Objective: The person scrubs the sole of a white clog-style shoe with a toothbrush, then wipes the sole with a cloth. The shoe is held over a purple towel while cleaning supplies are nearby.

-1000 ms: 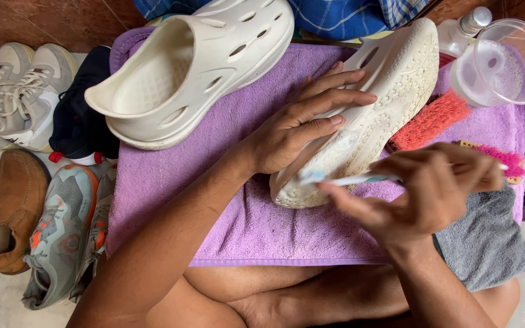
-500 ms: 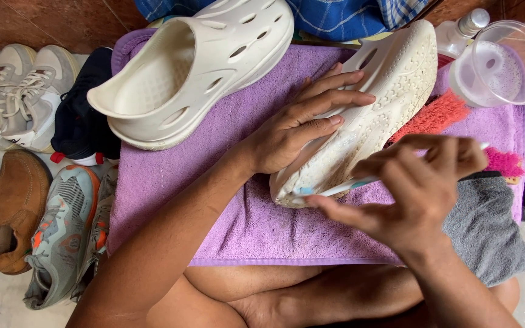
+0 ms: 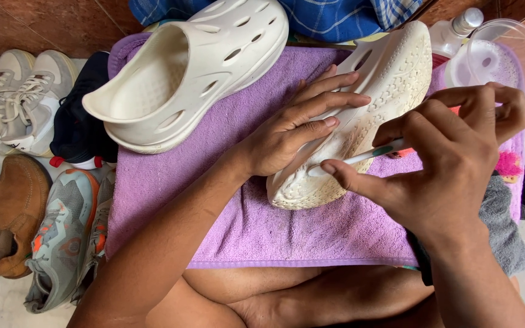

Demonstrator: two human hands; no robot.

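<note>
Fingers (image 3: 360, 182) of the right hand (image 3: 451, 176), pinched shut on a thin white toothbrush (image 3: 366, 157), have advanced its head onto the heel sole of the overturned cream foam clog (image 3: 390, 85); left hand (image 3: 293, 133) lies flat, steadying it on the purple towel's (image 3: 214, 200) right half: scrubbing proceeds heelward.

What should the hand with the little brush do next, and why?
Probably keep scrubbing along the sole a little further. The left hand presses the white clog sole-up on the purple towel, and the right hand has the toothbrush tip on the heel end, which looks grimy.
</note>
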